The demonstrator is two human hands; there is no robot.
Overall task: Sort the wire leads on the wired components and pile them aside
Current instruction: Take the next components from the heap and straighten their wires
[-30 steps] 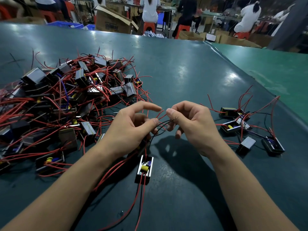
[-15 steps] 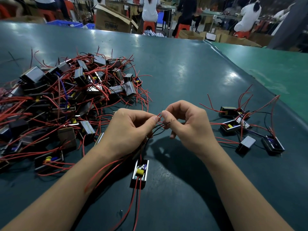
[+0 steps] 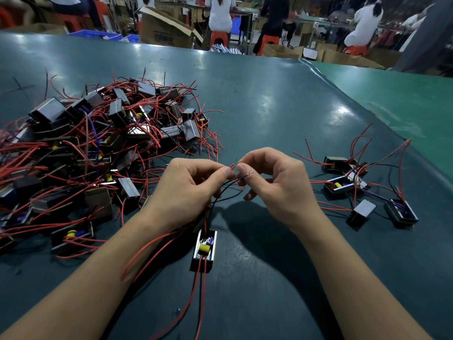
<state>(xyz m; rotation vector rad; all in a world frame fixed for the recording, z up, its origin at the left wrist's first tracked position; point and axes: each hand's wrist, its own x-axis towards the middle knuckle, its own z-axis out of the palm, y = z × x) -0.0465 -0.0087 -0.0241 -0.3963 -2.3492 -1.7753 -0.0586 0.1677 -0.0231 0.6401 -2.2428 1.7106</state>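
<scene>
Spreading across the dark green table [image 3: 269, 106], a large tangled heap [image 3: 98, 148] of wired components fills the left side. Well apart on the right lies a smaller pile [image 3: 367, 187]. Between them, the left hand [image 3: 186, 190] and right hand [image 3: 277, 185] nearly touch, each pinching thin wire leads [image 3: 232, 179] of one component [image 3: 204, 249] lying below the wrists.

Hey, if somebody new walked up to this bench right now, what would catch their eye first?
Probably the big tangled heap of components with red wires on the left of the table. Next, mid-frame, the left hand and right hand pinching wire leads of one component lying below them. A small pile lies to the right.
</scene>
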